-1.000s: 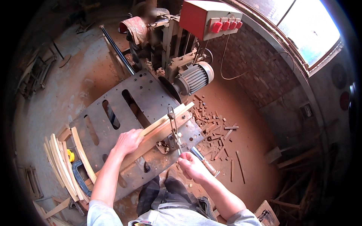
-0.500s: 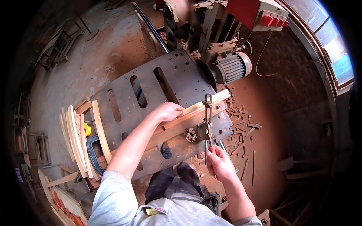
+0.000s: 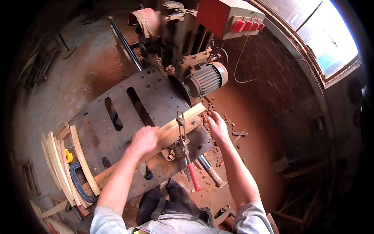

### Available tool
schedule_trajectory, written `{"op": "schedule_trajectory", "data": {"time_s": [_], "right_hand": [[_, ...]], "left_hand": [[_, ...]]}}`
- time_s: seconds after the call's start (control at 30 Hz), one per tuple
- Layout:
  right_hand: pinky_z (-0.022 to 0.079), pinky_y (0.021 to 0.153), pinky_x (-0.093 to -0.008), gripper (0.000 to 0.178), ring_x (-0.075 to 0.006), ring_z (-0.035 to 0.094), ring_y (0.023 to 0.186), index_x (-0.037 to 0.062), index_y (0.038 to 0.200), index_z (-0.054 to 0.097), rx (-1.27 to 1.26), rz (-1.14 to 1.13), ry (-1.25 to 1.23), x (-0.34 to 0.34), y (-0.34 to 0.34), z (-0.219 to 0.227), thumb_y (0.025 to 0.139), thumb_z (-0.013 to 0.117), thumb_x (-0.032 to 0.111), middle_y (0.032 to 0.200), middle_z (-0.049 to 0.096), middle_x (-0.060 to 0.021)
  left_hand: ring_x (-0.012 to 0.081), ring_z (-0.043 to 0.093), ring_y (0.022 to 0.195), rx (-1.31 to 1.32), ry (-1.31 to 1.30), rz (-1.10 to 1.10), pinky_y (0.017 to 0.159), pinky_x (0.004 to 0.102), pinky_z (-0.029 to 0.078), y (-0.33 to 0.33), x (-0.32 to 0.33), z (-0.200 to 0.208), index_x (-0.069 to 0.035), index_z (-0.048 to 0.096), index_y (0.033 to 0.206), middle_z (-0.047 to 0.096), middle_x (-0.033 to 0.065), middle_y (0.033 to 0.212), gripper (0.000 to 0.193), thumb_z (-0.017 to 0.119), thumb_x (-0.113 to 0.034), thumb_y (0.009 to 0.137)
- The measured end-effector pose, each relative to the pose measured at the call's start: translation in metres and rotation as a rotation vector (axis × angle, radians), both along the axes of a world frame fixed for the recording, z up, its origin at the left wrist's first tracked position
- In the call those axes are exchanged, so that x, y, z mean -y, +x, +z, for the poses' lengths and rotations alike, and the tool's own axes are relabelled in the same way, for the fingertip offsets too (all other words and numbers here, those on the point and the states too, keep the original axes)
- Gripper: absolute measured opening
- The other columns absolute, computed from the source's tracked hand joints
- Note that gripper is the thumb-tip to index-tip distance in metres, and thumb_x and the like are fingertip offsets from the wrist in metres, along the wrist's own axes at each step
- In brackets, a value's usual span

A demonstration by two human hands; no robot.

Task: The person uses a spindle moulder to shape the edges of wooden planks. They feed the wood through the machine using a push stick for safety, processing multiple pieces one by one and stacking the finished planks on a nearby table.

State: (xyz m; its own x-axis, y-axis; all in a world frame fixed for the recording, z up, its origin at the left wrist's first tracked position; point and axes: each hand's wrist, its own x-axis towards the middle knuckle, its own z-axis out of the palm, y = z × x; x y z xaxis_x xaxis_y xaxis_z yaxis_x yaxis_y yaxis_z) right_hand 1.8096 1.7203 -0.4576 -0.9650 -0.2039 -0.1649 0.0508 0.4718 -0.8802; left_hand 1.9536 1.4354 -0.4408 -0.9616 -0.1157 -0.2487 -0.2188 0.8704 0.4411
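Note:
A pale wooden strip point(image 3: 191, 114) lies along a wooden fence point(image 3: 177, 136) on the slotted steel machine table point(image 3: 97, 103). My left hand point(image 3: 145, 141) is closed over the strip's left part, its fingertips partly hidden. A toggle clamp point(image 3: 181, 126) crosses the strip near its right end; its red handle point(image 3: 193, 177) hangs down toward me with no hand on it. My right hand point(image 3: 218, 126) is beside the strip's right end, slightly apart from it, fingers partly extended and holding nothing visible.
A motor point(image 3: 208, 80) with a dark disc point(image 3: 180, 90) stands at the table's far right edge. Curved wooden pieces point(image 3: 58, 169) and a blue-grey C-clamp point(image 3: 80, 181) lie at the left. A switch box point(image 3: 218, 17) hangs above; offcuts point(image 3: 239, 133) litter the floor.
My right hand has let go of the red clamp handle and moved up to the strip's right end. The handle has swung down toward me. My left hand stays on the strip; the view has shifted.

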Motion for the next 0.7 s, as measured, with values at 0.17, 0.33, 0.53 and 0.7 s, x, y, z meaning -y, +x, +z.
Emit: {"op": "schedule_trajectory", "data": {"time_s": [0.17, 0.33, 0.53, 0.7], "right_hand": [[0.040, 0.113, -0.0356, 0.053, -0.0282, 0.053, 0.134, -0.0054, 0.146, 0.045, 0.062, -0.002, -0.226, 0.006, -0.038, -0.056, 0.100, 0.055, 0.019, 0.145, 0.055, -0.0208], [0.039, 0.113, -0.0344, 0.054, -0.0269, 0.052, 0.135, -0.0069, 0.145, 0.046, 0.053, 0.037, -0.092, 0.007, -0.042, -0.054, 0.101, 0.054, 0.022, 0.145, 0.055, -0.0201], [0.045, 0.103, -0.0371, 0.068, -0.0285, 0.060, 0.122, -0.0007, 0.153, 0.038, 0.024, 0.016, 0.066, 0.020, 0.015, 0.023, 0.101, 0.057, 0.039, 0.131, 0.063, -0.0253], [0.050, 0.092, -0.0405, 0.063, -0.0274, 0.060, 0.102, -0.0068, 0.144, 0.041, -0.030, 0.255, 0.208, 0.002, 0.180, 0.082, 0.096, 0.067, 0.024, 0.114, 0.060, -0.0200]], "left_hand": [[0.0341, 0.057, 0.116, -0.004, -0.242, -0.054, 0.099, 0.0481, 0.048, 0.023, -0.036, 0.011, 0.005, 0.048, 0.143, 0.059, 0.0214, 0.124, 0.086, 0.078, -0.045, 0.079], [0.0337, 0.052, 0.108, -0.120, -0.337, 0.005, 0.090, 0.0465, 0.047, 0.025, -0.052, -0.015, 0.003, 0.051, 0.137, 0.053, 0.0162, 0.118, 0.086, 0.083, -0.046, 0.074], [0.0332, 0.053, 0.109, -0.369, -0.375, -0.028, 0.088, 0.0476, 0.048, 0.036, -0.042, -0.030, -0.011, 0.057, 0.135, 0.053, 0.0149, 0.116, 0.077, 0.079, -0.050, 0.073], [0.0313, 0.055, 0.109, -0.335, -0.291, 0.000, 0.090, 0.0455, 0.047, 0.029, -0.047, -0.019, -0.010, 0.063, 0.130, 0.055, 0.0131, 0.117, 0.073, 0.086, -0.042, 0.068]]}}
